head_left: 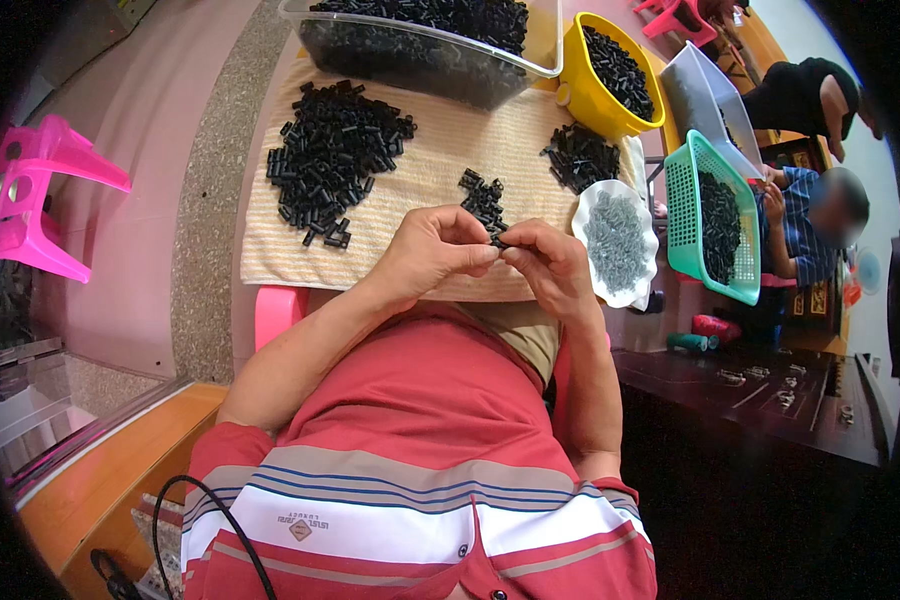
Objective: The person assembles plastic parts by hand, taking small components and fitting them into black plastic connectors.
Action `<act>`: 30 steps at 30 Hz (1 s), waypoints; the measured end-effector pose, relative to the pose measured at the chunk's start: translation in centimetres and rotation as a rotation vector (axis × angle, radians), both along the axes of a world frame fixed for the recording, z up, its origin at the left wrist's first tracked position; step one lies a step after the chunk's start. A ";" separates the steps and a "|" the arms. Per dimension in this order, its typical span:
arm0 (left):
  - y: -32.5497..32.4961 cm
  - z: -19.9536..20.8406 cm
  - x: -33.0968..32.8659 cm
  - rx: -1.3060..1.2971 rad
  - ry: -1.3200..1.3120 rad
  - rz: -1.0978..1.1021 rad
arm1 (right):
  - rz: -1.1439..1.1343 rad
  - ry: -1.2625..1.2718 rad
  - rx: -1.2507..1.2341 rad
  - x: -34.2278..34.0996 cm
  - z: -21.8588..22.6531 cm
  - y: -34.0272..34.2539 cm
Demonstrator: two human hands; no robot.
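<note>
My left hand (432,250) and my right hand (556,266) meet at the near edge of a striped cream towel (425,165). Fingertips of both pinch one small black plastic piece (497,241), mostly hidden by the fingers. Just beyond them lies a small heap of black pieces (482,198). A larger pile of black tubular parts (328,160) spreads over the towel's left side. Another black pile (581,158) sits at the right. Close to my right hand stands a white scalloped dish (651,235), holding many small clear pieces (617,240).
At the far side a clear plastic bin (548,67) and a yellow basin (588,110) hold more black parts. Farther right are a white bin (682,95) and a green basket (683,220). Another person (810,225) sits beyond the basket. A pink stool (45,200) stands at left.
</note>
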State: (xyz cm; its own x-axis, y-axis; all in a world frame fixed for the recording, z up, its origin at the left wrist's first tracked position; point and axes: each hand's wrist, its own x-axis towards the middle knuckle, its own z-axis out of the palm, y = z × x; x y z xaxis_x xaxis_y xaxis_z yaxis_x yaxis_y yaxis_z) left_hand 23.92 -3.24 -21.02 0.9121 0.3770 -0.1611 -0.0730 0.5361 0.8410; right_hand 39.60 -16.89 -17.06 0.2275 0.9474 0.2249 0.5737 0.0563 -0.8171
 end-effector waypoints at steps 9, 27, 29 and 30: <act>0.0 0.6 -0.4 -0.001 0.013 -0.062 | 0.105 -0.057 -0.156 0.4 2.1 -0.6; 0.5 0.8 -0.6 -0.014 -0.022 -0.147 | 0.102 0.231 -0.187 0.4 0.2 -0.7; 0.5 0.8 -0.6 -0.028 -0.028 -0.139 | 0.068 0.115 -0.104 0.0 0.2 -0.8; 0.5 0.8 -0.7 -0.021 -0.026 -0.130 | 0.070 0.115 -0.103 -0.1 0.2 -0.9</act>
State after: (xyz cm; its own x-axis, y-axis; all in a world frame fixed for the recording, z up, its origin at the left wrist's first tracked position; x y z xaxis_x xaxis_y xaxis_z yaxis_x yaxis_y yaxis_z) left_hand 23.26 -2.74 -20.24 0.9571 0.2517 -0.1436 -0.0230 0.5598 0.8283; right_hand 39.51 -17.76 -16.89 0.1788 0.9786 0.1021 0.4739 0.0052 -0.8805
